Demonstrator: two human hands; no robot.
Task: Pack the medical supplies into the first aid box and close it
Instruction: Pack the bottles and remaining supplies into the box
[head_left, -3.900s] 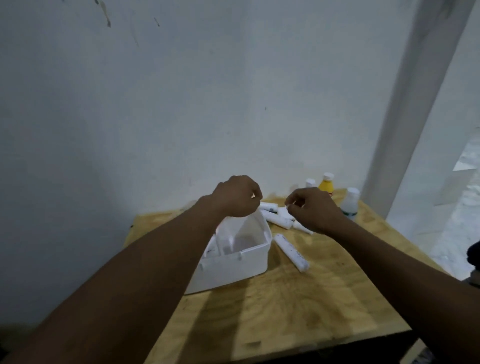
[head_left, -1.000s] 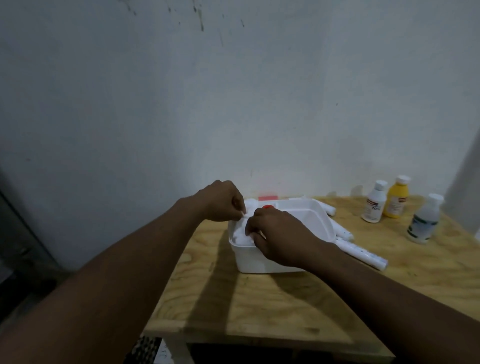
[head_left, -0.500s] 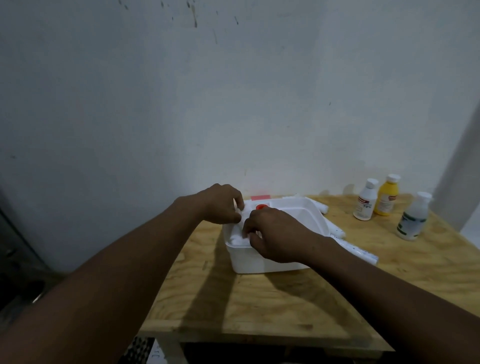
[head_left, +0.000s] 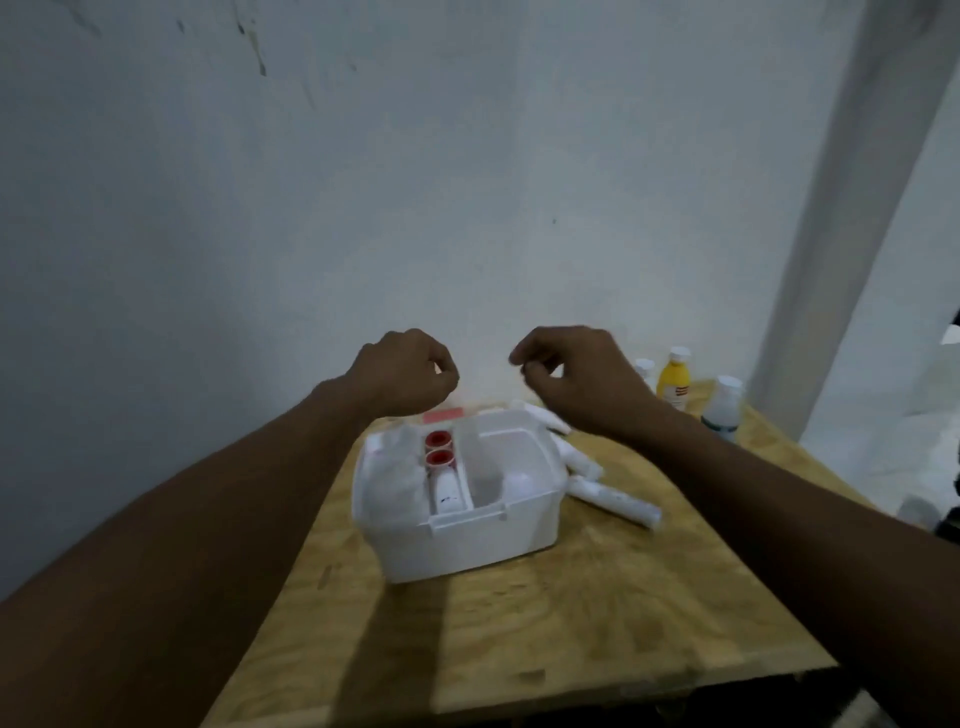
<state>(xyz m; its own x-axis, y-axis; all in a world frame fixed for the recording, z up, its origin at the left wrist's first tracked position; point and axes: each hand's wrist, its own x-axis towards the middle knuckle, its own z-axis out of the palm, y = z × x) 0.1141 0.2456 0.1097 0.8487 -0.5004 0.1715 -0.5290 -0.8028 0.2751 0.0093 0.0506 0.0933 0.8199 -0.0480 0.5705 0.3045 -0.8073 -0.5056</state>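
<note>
The white first aid box (head_left: 467, 540) stands open on the wooden table. Its left compartment holds white gauze (head_left: 395, 478) beside two red-capped bottles (head_left: 439, 449); the right compartment (head_left: 498, 467) looks almost bare. The lid with a red label (head_left: 442, 414) lies behind the box. My left hand (head_left: 410, 371) hovers above the box's back left, fingers curled with nothing visible in them. My right hand (head_left: 576, 379) hovers above the back right, thumb and forefinger pinched, also with nothing visible. White bandage rolls (head_left: 613, 501) lie on the table right of the box.
A yellow bottle (head_left: 674, 387), a white bottle (head_left: 645, 370) and a clear bottle (head_left: 723, 402) stand at the table's back right by the wall. A pale pillar (head_left: 852, 208) rises at the right. The table's front edge (head_left: 519, 701) is near me.
Both hands have lifted out of the box's left compartment and moved up and apart. The gauze and red-capped bottles now show uncovered in the box.
</note>
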